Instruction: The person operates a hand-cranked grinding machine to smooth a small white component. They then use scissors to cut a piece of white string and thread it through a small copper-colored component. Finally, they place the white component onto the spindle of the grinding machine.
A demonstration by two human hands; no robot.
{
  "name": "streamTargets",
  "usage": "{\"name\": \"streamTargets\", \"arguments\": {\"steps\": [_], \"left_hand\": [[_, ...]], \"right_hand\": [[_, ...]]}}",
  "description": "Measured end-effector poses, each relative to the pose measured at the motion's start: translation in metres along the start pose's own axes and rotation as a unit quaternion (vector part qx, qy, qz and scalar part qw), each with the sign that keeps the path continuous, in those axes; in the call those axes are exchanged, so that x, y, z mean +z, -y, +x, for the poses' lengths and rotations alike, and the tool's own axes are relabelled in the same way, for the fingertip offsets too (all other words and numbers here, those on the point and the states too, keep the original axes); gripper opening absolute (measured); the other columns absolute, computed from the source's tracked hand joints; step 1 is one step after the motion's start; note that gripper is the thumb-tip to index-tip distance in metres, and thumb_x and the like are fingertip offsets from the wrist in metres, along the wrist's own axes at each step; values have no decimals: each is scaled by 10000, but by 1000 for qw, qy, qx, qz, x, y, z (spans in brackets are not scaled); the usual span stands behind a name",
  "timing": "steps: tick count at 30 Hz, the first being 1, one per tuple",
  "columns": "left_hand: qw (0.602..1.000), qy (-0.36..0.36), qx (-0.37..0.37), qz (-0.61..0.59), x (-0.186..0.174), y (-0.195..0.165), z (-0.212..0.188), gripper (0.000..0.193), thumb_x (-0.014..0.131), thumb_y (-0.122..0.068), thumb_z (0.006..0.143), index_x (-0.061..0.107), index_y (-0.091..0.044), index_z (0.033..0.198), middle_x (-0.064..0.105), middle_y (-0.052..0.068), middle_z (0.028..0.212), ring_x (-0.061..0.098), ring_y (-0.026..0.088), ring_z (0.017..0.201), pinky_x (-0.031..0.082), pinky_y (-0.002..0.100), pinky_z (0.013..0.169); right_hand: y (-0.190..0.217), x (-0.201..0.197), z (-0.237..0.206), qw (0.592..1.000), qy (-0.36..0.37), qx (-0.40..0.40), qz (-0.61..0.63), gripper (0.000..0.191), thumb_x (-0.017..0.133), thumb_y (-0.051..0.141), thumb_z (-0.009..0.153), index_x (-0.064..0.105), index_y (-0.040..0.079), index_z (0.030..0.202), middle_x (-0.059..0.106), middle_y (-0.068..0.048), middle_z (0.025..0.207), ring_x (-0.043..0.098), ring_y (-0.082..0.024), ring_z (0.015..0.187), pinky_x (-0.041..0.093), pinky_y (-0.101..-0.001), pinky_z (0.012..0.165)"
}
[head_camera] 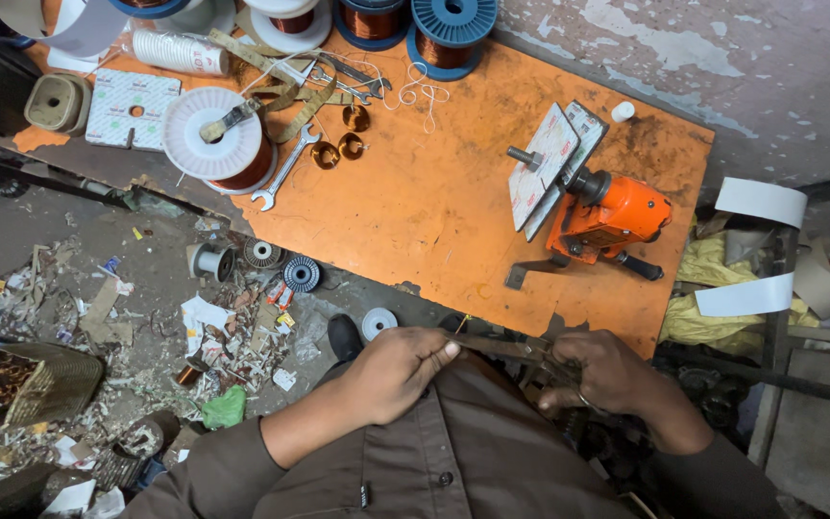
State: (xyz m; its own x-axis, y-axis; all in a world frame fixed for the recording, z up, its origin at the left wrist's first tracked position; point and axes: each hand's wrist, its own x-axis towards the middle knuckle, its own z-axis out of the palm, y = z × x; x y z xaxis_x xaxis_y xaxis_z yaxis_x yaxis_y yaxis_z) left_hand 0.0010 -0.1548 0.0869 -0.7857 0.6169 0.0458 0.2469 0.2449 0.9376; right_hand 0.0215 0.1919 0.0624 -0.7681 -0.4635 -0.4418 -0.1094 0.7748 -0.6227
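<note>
Strip (492, 346), thin and dark, spans both fists at six o'clock, pulled taut; left hand (398, 370) pinches one end; right hand (602, 375) grips the other below the orange table (453, 211).

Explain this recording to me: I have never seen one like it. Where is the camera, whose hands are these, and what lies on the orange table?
The single picture comes from a camera worn on a person's head, looking down. Both bare hands are theirs: the left hand and right hand grip a thin dark strip between them. On the orange table stand an orange hand-cranked winding machine, a white spool of copper wire, a steel spanner and small copper coils. Scraps litter the floor.
</note>
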Motion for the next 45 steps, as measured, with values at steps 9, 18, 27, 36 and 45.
{"name": "streamTargets", "arguments": {"steps": [9, 18, 27, 36, 45], "left_hand": [[1000, 11, -3, -20, -4, -1, 5, 266, 548, -217, 1037, 632, 5, 916, 632, 236, 843, 625, 446, 840, 492, 484, 692], [990, 40, -134, 19, 15, 114, 40, 375, 537, -339, 987, 737, -34, 900, 715, 199, 815, 702, 356, 819, 530, 435, 743], [873, 235, -223, -366, 97, 116, 122, 401, 530, -327, 1041, 679, -33, 812, 421, 29, 514, 379, 139, 452, 312, 307, 448], [769, 123, -197, -596, 112, 104, 163, 381, 514, -274, 1034, 631, -29, 766, 404, -4, 540, 339, 123, 476, 309, 300, 479], [871, -35, 39, 489, 73, 125, 190, 385, 628, -271, 800, 664, -115, 1149, 677, 161, 1085, 664, 374, 874, 524, 504, 702]], "right_hand": [[-23, 7, -7, 995, 47, 84, -38, 607, 941, 534, 569, 639, 44, 763, 655, -84, 745, 643, -251, 739, 510, -410, 656], [-153, 18, -65, 937, -64, 343, 25, 439, 881, 443, 707, 769, 59, 888, 741, -124, 768, 722, -255, 756, 556, -409, 716], [-98, 57, 23, 870, -402, 72, 277, 332, 663, 222, 974, 627, 40, 1249, 730, -44, 1079, 705, -146, 982, 562, -324, 890], [-95, 86, 24, 663, -145, -50, 733, 221, 622, 152, 1122, 653, -9, 975, 533, 40, 733, 423, -49, 564, 341, -212, 495], [-123, 11, 16, 754, -430, 214, 448, 223, 769, 227, 937, 770, 4, 956, 438, 55, 649, 355, -52, 533, 293, -258, 451]]}}
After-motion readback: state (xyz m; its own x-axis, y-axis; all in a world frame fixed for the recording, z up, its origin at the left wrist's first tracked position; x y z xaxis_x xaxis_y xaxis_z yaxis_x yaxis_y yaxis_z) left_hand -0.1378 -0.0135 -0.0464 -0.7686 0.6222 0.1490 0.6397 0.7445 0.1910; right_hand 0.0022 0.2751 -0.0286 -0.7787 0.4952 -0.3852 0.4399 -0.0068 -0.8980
